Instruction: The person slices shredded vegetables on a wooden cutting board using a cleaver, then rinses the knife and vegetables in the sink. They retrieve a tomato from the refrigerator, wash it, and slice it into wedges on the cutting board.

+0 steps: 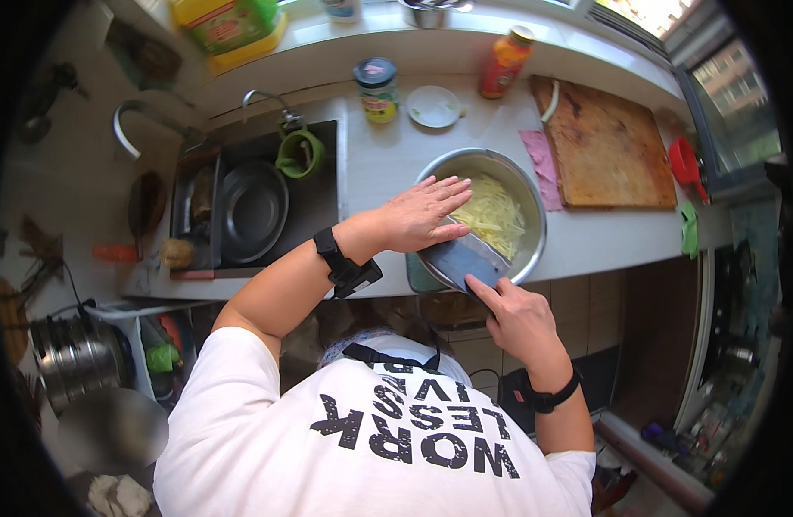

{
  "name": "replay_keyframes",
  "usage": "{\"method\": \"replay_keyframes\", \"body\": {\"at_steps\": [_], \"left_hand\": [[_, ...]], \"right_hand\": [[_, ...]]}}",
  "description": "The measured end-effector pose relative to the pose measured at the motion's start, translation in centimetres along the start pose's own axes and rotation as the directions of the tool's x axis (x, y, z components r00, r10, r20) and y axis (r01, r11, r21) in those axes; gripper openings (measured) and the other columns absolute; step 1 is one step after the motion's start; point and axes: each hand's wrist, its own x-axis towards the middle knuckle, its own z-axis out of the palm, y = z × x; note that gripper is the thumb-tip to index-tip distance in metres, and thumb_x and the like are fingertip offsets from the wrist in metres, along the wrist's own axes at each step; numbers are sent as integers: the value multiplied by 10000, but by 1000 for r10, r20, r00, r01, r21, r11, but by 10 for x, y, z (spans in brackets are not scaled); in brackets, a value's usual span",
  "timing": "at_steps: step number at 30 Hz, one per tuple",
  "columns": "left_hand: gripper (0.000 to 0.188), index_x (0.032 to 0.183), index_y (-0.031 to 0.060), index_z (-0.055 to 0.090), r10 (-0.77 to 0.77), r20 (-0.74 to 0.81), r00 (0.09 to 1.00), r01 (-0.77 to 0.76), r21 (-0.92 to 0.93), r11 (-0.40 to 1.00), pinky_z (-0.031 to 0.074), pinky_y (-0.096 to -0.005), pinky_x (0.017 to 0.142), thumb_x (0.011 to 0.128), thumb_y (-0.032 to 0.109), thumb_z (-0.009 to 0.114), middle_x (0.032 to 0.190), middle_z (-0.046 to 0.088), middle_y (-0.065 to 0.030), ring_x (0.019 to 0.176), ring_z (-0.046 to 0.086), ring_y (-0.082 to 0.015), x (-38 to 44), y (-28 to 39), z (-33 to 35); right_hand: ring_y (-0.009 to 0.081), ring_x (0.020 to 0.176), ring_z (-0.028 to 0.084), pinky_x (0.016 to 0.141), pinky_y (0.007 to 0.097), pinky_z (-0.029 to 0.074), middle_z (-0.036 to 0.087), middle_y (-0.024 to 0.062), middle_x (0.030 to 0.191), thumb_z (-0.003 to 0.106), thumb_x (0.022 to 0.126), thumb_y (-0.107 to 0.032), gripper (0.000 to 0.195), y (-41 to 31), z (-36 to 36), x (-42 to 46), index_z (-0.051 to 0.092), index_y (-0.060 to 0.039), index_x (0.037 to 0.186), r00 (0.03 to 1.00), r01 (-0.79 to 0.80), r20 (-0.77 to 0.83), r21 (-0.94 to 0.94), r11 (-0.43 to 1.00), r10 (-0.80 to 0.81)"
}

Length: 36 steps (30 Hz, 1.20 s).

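Observation:
A stainless steel bowl point(538, 213) holds pale yellow-green shreds point(496, 216), perhaps of potato, on the counter before me. In my right hand point(522, 310) is the handle of a kitchen cleaver point(467, 258), with the forefinger laid along the blade. The broad dark blade slants over the near left rim of the bowl, its bright edge towards the shreds. My left hand point(422, 213) is stretched flat, palm down, over the bowl's left side, its thumb just above the blade. Whether it touches the blade cannot be told. A green mat or cloth point(423, 274) shows partly under the bowl.
A wooden cutting board point(609, 148) and a pink cloth point(541, 168) lie right of the bowl. Behind stand a white dish point(434, 106), a lidded jar point(377, 90) and a red bottle point(505, 64). At left, the sink point(319, 213) holds a dark pan point(254, 210) and a green cup point(300, 154).

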Motion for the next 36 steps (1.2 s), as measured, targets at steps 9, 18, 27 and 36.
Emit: {"method": "replay_keyframes", "body": {"at_steps": [9,18,27,36], "left_hand": [[417,1331,90,613,-658,-381,650,423,-538,730,447,-345,1063,965,288,647,1374,594,-111,1282,564,-260,-214,-99,-52],[752,1481,21,431,-804,-582,125,755,-470,457,352,-406,1168,891,394,709,1601,316,-210,1455,363,-353,-365,-272,-70],[896,1562,-11,257,-836,-513,197,717,-506,479,319,-374,1192,879,372,692,1631,244,-229,1462,349,-372,-339,-371,-114],[747,1520,18,340,-703,-646,296,631,-420,652,366,-408,1162,872,136,691,1596,316,-215,1419,402,-375,-352,-310,-64]], "right_hand": [[261,772,658,638,387,535,595,86,871,714,663,0,743,-93,0,81,611,-203,1371,979,194,54,12,981,-194],[327,840,696,694,423,549,639,160,1010,560,849,-27,581,-207,81,238,571,-168,1413,857,376,403,-64,924,-321],[324,838,711,699,403,568,653,173,1022,582,849,-22,549,-262,137,305,572,-131,1387,830,420,452,-119,900,-327],[364,839,705,748,449,569,669,195,1055,601,816,-60,579,-278,167,324,591,-154,1387,845,339,456,-54,939,-279]]}}
